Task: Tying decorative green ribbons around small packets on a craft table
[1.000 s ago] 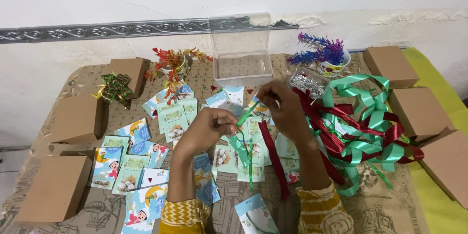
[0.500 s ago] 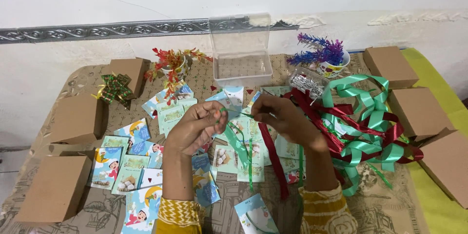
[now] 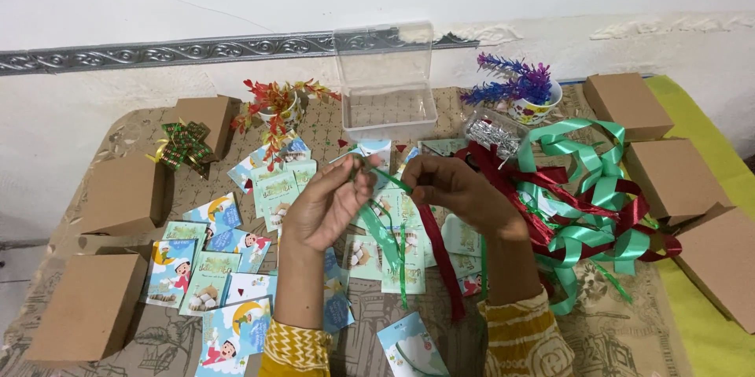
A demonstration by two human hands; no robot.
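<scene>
A thin green ribbon (image 3: 387, 229) stretches taut between both sets of fingers above the tabletop, its loose ends hanging down in curls alongside a dark red ribbon (image 3: 442, 255).

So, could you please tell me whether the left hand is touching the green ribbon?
Touching. The head view shows the left hand pinching the green ribbon at its fingertips, with the strip hanging down from them.
</scene>
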